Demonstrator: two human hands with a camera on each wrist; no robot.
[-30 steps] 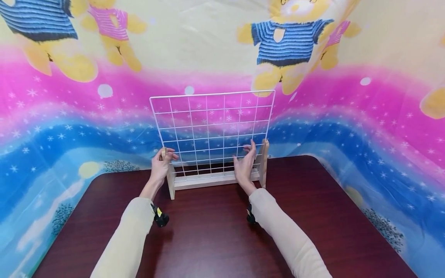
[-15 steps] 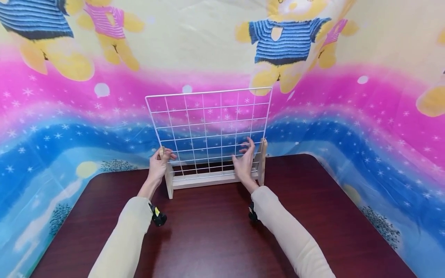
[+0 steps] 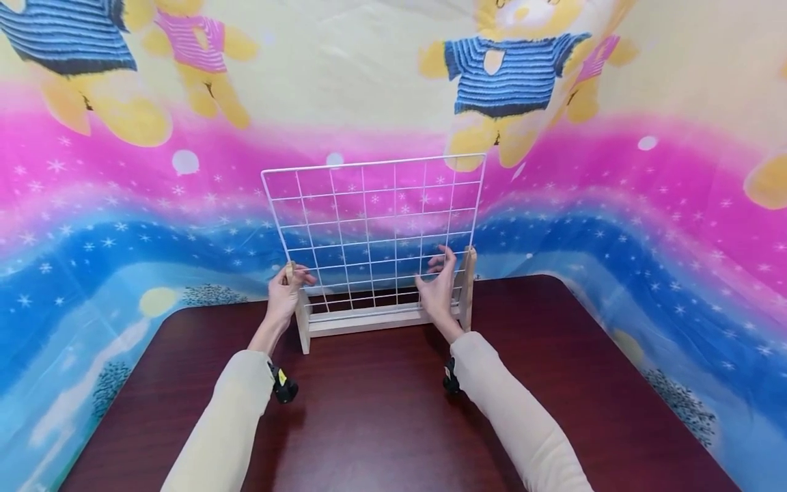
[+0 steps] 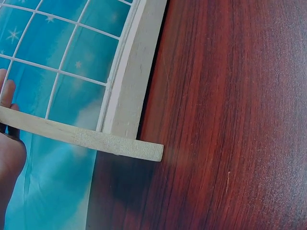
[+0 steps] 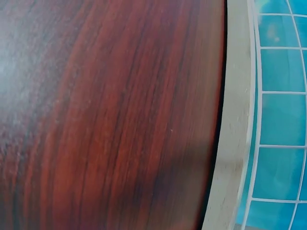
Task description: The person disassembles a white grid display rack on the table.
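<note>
A white wire grid (image 3: 379, 220) stands upright in a wooden base, whose pale bar (image 3: 369, 320) runs along its bottom. My left hand (image 3: 284, 294) pinches the top of the left wooden side piece (image 3: 303, 321); in the left wrist view that side piece (image 4: 81, 136) crosses below the grid, with part of the hand (image 4: 8, 153) at the left edge. In front of the grid, near the right side piece (image 3: 468, 283), my right hand (image 3: 438, 290) has its fingers spread and bent, holding nothing visible. Only the bar (image 5: 235, 115) and grid (image 5: 283, 120) show in the right wrist view.
The dark red wooden table (image 3: 369, 403) extends around the base, its rounded back corners visible. Behind it hangs a printed cloth (image 3: 344, 82) with bears, pink and blue bands. A black wrist camera (image 3: 285, 388) sits under the left sleeve.
My right hand has shifted slightly right toward the right side piece, and its fingers have spread somewhat. The left hand keeps its hold. The grid's top stands slightly higher than a second ago.
</note>
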